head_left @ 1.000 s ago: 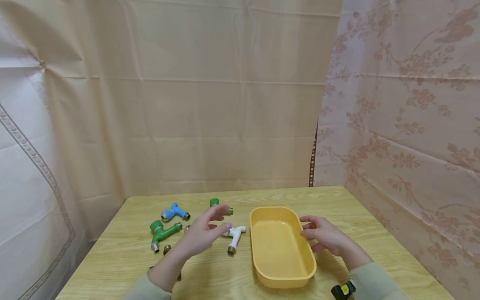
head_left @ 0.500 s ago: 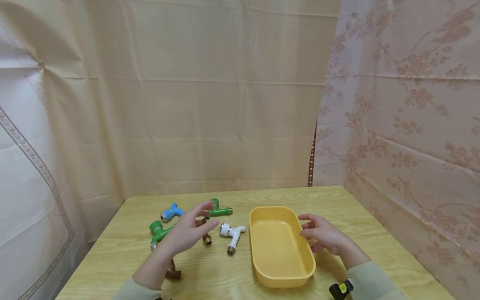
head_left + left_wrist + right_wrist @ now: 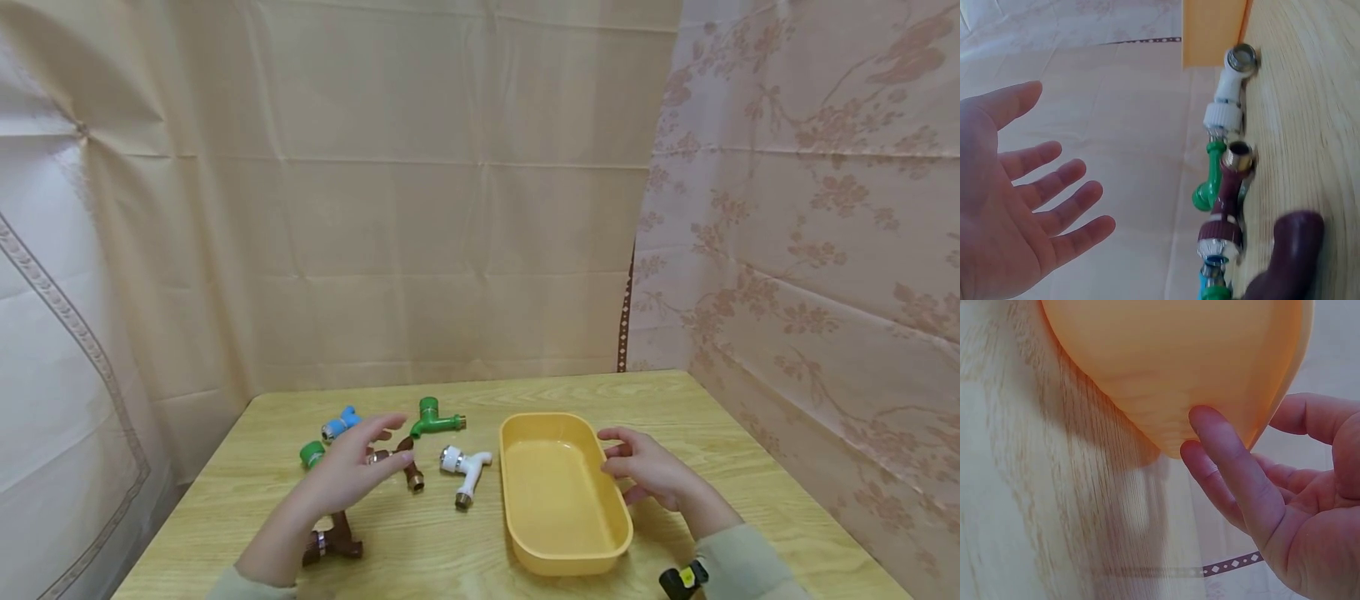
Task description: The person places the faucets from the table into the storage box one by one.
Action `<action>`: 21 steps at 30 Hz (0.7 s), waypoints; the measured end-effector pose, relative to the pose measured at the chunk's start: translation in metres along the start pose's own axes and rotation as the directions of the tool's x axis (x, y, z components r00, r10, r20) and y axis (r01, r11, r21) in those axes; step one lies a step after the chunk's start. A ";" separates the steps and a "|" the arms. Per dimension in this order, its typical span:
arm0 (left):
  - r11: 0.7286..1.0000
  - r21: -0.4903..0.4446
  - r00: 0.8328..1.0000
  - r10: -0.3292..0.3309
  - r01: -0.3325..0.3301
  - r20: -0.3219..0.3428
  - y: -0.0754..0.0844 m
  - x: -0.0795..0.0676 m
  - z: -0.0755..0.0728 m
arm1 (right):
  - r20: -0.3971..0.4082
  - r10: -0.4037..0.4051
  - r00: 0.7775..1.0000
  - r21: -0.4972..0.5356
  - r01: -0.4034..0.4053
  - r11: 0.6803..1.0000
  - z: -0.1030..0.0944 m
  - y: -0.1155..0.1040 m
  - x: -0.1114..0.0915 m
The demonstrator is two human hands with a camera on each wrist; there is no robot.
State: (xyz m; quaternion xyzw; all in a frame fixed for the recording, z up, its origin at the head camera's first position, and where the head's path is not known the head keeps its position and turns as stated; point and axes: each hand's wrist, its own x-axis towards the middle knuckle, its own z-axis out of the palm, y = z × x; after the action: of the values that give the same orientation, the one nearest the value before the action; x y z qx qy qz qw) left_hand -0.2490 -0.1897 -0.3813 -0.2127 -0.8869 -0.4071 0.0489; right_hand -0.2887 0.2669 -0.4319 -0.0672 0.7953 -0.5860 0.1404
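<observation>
My left hand (image 3: pixel 341 471) hovers over the taps at the left with its fingers extended; its palm shows bare in the left wrist view. A brown tap (image 3: pixel 414 475) lies by its fingertips, and another brown tap (image 3: pixel 341 537) lies near its wrist. It partly hides a blue tap (image 3: pixel 339 427) and a green tap (image 3: pixel 311 452). Farther back is a second green tap (image 3: pixel 441 423). A white tap (image 3: pixel 471 477) lies beside the yellow tray (image 3: pixel 566 557). Against the tray's right side rest the fingertips of my right hand (image 3: pixel 656 475), fingers loosely extended.
The wooden table (image 3: pixel 720 433) holds everything, with a beige curtain (image 3: pixel 450 250) behind it and a flowered cloth (image 3: pixel 840 250) at the right. A small black object with a yellow patch (image 3: pixel 682 579) is beside the right sleeve.
My left hand has drawn back to the left, away from the white tap, uncovering that tap, the back green one and the brown ones. My right hand and the tray hold still.
</observation>
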 end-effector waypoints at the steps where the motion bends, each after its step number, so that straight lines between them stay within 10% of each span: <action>1: 1.000 0.009 1.000 0.001 -0.001 0.002 -0.002 -0.001 -0.001 | 0.001 -0.001 1.000 0.001 0.001 1.000 0.000 0.000 0.000; 21: 0.985 0.160 0.988 -0.083 0.061 0.132 -0.034 -0.025 -0.025 | 0.001 0.001 1.000 0.006 -0.001 1.000 0.001 -0.001 -0.001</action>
State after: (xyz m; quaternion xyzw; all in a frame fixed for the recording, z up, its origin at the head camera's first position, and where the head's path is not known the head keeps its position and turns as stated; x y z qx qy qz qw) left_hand -0.2427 -0.2365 -0.3952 -0.2036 -0.9244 -0.3224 -0.0107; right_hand -0.2877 0.2662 -0.4308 -0.0667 0.7935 -0.5882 0.1410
